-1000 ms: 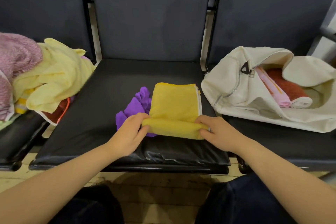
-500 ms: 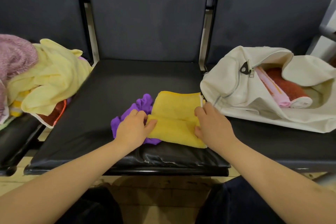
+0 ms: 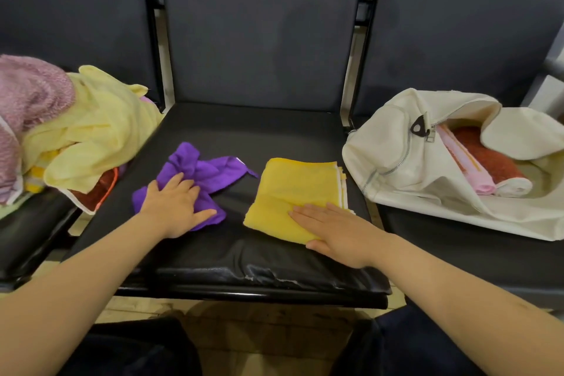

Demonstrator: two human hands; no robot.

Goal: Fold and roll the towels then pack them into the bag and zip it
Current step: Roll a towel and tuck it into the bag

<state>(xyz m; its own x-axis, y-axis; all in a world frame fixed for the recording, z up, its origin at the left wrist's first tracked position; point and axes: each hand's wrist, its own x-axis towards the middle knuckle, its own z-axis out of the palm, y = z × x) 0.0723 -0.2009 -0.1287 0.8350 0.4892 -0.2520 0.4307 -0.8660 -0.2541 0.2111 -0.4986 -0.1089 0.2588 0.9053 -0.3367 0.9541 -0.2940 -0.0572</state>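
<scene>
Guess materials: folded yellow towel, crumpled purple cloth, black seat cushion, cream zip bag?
Folded yellow towel: likely terry or microfibre, matte, fuzzy nap.
Crumpled purple cloth: probably microfibre, matte, soft creases.
Black seat cushion: vinyl or faux leather, glossy, cracked at the front edge.
Cream zip bag: possibly canvas or faux leather, smooth, slumped walls; can't tell which.

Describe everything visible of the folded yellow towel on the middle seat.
The yellow towel is a soft, terry-looking cloth folded into a rough rectangle, with stacked layers and a pale hem showing along its right edge. A crease crosses its near part. It lies flat on the black middle seat, toward the front right. The right hand presses flat on its near right corner, fingers straight. Nothing else touches it.
</scene>
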